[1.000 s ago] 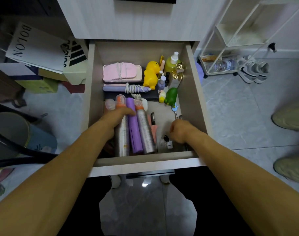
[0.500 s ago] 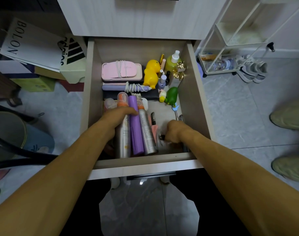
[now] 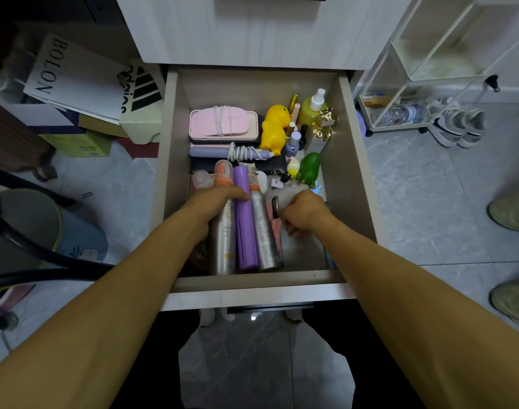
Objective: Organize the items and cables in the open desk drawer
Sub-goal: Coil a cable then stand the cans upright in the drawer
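The open drawer (image 3: 252,283) is packed with small items. My left hand (image 3: 220,202) rests flat over a silver spray can (image 3: 224,246), its fingertips touching the purple tube (image 3: 246,225); a second silver can (image 3: 265,237) lies beside these. My right hand (image 3: 304,212) hovers with curled fingers next to a black pen (image 3: 275,205); whatever is under it is hidden. Farther back lie a pink case (image 3: 223,122) wrapped in white cable, a lilac device (image 3: 205,151) with a coiled cable, a yellow duck (image 3: 274,128), a green toy (image 3: 310,169) and a black clip (image 3: 283,177).
A green spray bottle (image 3: 311,112) and small bottles fill the back right corner. Paper bags and boxes (image 3: 75,78) stand on the floor to the left, with a stool (image 3: 25,225) nearer me. On the right are a white wire rack (image 3: 414,69), sneakers (image 3: 456,122) and another person's shoes (image 3: 512,214).
My right hand has shifted left from the drawer's right side toward the black pen. The black clip and white piece now lie farther back, near the green toy. My left hand has stayed on the cans.
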`<state>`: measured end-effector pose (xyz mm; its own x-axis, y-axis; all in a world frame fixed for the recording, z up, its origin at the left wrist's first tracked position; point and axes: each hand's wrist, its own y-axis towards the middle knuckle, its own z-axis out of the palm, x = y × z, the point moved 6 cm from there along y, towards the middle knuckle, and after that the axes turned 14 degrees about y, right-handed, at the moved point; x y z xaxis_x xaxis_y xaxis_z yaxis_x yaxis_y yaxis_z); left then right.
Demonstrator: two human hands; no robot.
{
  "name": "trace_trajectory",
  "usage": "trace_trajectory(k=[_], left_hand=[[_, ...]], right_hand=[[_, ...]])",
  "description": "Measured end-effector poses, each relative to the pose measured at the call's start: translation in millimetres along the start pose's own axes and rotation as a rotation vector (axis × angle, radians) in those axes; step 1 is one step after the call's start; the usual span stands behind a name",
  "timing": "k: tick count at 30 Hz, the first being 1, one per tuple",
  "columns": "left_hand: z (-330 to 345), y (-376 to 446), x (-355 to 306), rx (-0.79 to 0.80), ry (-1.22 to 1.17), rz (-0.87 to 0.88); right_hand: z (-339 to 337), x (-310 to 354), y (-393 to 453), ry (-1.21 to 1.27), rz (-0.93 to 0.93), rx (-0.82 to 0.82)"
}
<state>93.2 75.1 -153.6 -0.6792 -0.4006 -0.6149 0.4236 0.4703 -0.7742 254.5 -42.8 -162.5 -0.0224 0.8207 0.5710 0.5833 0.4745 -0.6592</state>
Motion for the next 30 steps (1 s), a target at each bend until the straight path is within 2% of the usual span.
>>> trace_trajectory(k=[9,15,20,26,30], left_hand=[[2.1,-1.9,-4.7,-0.007,0.009,0.034],[2.0,-5.3,-7.2,0.003,-0.008,0.043],[9.7,-8.3,-15.9,-0.074,0.062,0.099],[19.7,-12.4,-27.7,-0.137,0.173,0.191],[24.7,-16.8,-30.9,-0.139,0.22,0.227]], right_hand=[[7.8,12.5,-1.0,-0.339,-0.107,-0.077],[-14.0,10.1,-12.6,-0.551,-0.172,-0.151],[-25.3,-0.2,-21.4,-0.8,-0.177,-0.152],[-22.8,6.4,-18.1,-0.727,-0.25,-0.123],[-23.9,1.7,-17.8,-0.751,-0.196,-0.102]])
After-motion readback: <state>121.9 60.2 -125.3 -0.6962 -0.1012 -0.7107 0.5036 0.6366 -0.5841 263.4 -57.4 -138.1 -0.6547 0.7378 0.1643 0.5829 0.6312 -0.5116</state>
